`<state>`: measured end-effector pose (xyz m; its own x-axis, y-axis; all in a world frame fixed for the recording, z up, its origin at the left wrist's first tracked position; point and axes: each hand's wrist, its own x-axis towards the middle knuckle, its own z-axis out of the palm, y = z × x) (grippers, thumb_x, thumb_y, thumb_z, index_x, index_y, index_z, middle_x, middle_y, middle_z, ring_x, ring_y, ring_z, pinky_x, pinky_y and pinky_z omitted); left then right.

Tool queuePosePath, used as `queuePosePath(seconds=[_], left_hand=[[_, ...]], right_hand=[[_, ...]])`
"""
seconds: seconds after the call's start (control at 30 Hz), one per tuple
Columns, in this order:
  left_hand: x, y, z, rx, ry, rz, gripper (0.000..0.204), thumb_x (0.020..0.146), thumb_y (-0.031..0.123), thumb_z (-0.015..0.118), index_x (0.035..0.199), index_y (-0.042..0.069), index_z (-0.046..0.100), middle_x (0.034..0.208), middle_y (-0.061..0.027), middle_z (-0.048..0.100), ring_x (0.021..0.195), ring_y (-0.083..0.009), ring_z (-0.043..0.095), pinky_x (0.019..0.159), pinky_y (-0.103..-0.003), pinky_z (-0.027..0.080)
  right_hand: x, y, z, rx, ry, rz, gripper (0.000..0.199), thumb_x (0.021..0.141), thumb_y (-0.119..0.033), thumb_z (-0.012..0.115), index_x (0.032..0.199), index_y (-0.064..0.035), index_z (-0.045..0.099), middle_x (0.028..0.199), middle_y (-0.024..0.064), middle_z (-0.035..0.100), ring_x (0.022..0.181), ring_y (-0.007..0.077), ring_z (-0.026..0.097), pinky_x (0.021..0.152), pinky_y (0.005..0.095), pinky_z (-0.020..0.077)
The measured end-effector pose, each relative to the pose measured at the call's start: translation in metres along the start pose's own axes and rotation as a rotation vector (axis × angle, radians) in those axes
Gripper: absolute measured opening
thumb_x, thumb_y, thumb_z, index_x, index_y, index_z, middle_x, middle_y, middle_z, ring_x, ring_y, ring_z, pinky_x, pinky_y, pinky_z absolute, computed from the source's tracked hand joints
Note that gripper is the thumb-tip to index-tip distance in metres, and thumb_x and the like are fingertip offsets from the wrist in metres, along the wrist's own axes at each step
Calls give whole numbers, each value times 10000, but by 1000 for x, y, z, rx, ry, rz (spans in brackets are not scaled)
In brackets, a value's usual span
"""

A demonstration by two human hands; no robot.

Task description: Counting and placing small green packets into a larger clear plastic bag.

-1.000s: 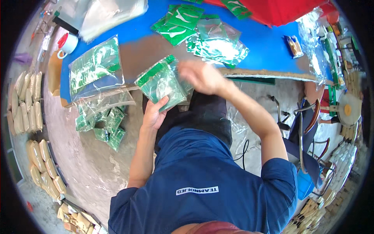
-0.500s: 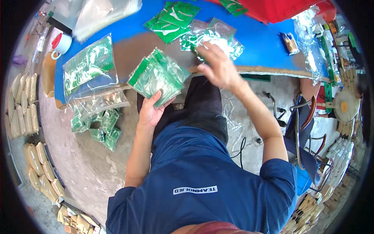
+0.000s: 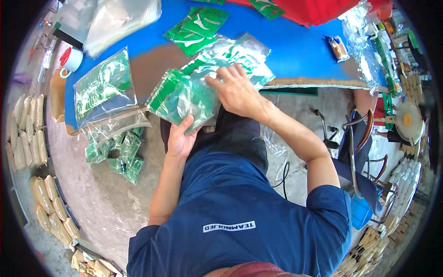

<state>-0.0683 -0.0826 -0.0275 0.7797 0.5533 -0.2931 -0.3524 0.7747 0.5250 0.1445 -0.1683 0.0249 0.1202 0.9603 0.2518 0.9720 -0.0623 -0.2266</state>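
Blue table (image 3: 300,57): bag (image 3: 112,102) w/ pkts (image 3: 104,81), L hand (image 3: 181,139) grips pouches (image 3: 177,99), R hand (image 3: 237,92) grip unclear.

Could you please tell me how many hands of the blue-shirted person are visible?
2: the bare left hand holds a stack of green-and-clear plastic packets; the bare right hand is at its right side.

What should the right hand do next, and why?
Perhaps the right hand should bring one from the pile of shiny bags to the green bundle, since the left hand holds that bundle beside the pile and the right hand is at the pile. Whether it grips a bag is unclear.
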Motion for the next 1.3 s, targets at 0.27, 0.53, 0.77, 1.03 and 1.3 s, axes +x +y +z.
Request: queuePosePath(seconds=[0.27,0.53,0.77,1.03,1.3], left_hand=[[3,6,-5,-44,41,11,491,928,49,604,1380,-4,419,1342,-155,553,1241,-320,550,1091,-534,437],[-15,24,-27,1,-10,79,502,904,68,630,1359,-10,432,1311,-158,567,1224,-319,561,1080,-508,455],[-25,16,-31,38,72,82,550,874,58,669,1370,18,435,1294,-127,573,1201,-294,578,1053,-460,482],[-7,11,-23,17,5,45,535,905,4,609,1399,19,403,1355,-133,544,1249,-292,551,1088,-468,450],[-17,16,-22,-52,5,13,595,899,59,627,1430,9,361,1383,-174,514,1276,-366,518,1074,-576,438]], right_hand=[[-6,68,-17,6,191,-41,466,883,-319,666,1301,-128,584,1339,191,525,1250,407,477,1045,550,375],[63,91,31,-238,301,451,586,919,-520,552,1318,-91,566,1319,227,521,1199,458,471,972,601,380],[93,86,-7,164,7,746,618,948,-539,467,1236,-12,610,1294,296,513,1287,451,433,1028,575,391],[-9,-1,11,63,78,46,455,905,-232,577,1296,0,551,1380,209,509,1304,402,440,1068,537,360],[29,31,8,17,181,3,628,858,-383,688,1342,-25,511,1395,229,484,1301,429,425,1080,506,350]])
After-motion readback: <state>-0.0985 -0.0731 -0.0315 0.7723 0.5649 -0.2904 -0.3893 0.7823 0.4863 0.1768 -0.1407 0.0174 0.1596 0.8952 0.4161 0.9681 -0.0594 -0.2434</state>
